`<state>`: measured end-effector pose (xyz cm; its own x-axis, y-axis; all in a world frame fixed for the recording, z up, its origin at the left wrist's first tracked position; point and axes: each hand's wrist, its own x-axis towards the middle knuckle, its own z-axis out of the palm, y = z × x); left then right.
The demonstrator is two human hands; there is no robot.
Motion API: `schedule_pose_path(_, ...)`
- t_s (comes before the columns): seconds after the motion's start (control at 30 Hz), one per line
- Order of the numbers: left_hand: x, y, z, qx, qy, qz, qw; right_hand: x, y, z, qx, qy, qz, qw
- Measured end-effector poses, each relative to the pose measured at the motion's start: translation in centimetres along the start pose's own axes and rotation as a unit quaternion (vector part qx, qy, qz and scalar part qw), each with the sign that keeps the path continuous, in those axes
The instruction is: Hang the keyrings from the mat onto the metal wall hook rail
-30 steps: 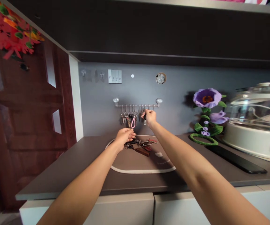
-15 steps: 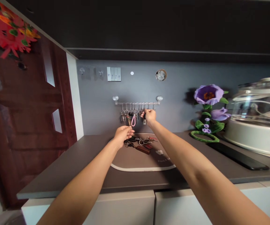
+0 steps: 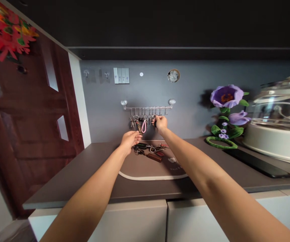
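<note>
My right hand (image 3: 161, 123) is closed at the right part of a hook rail (image 3: 148, 108), pinching a bunch of keys with a dark piece (image 3: 155, 124) showing at its fingertips. Lower and to the left, my left hand (image 3: 130, 140) has its fingertips drawn together at the bottom end of a brown key strap (image 3: 138, 126). Whether it grips that strap is hard to make out. Beside the strap hangs a pink loop (image 3: 144, 126) among several keys on metal rings. Beneath both hands, more keys and a brown leather key fob (image 3: 154, 157) lie on an oval mat (image 3: 145, 171).
On the counter to the right are a black phone (image 3: 257, 163), a purple knitted flower (image 3: 226, 96) with a green ring base, and a white appliance with a clear cover (image 3: 273, 137). A dark cabinet (image 3: 160, 25) hangs overhead. A brown door (image 3: 34, 134) stands left.
The view has tilted slightly, so the rail and counter sit higher. Both hands keep nearly the same places against the rail and hanging keys.
</note>
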<state>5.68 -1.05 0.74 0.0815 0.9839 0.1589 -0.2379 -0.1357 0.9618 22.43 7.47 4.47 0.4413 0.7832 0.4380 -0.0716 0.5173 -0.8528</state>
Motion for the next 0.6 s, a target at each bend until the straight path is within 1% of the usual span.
schedule_pose_path(0.07, 0.1, -0.1, 0.0, 0.004, -0.002, -0.001, 1.0, 0.0, 0.2, -0.1, -0.008, 0.009, 0.003, 1.0)
schedule_pose_path(0.17, 0.2, -0.1, -0.1, 0.011, -0.004, 0.0, 1.0, -0.1, 0.3, -0.4, -0.03, -0.005, 0.0, 1.0)
schedule_pose_path(0.3, 0.3, -0.2, -0.2, 0.03, -0.012, 0.008, 0.999, -0.2, 0.6, -1.1, -0.101, 0.003, -0.035, 0.994)
schedule_pose_path(0.37, 0.3, -0.2, -0.2, 0.042, -0.016, 0.012, 0.999, -0.3, 0.7, -1.4, -0.126, 0.005, -0.038, 0.991)
schedule_pose_path(0.47, 0.4, -0.2, -0.3, 0.069, -0.021, 0.021, 0.997, -0.6, 0.7, -1.7, -0.15, -0.009, -0.031, 0.988)
schedule_pose_path(0.6, 0.3, -0.1, -0.5, 0.118, -0.03, 0.036, 0.992, -1.5, 0.5, -2.0, -0.179, -0.006, -0.052, 0.982)
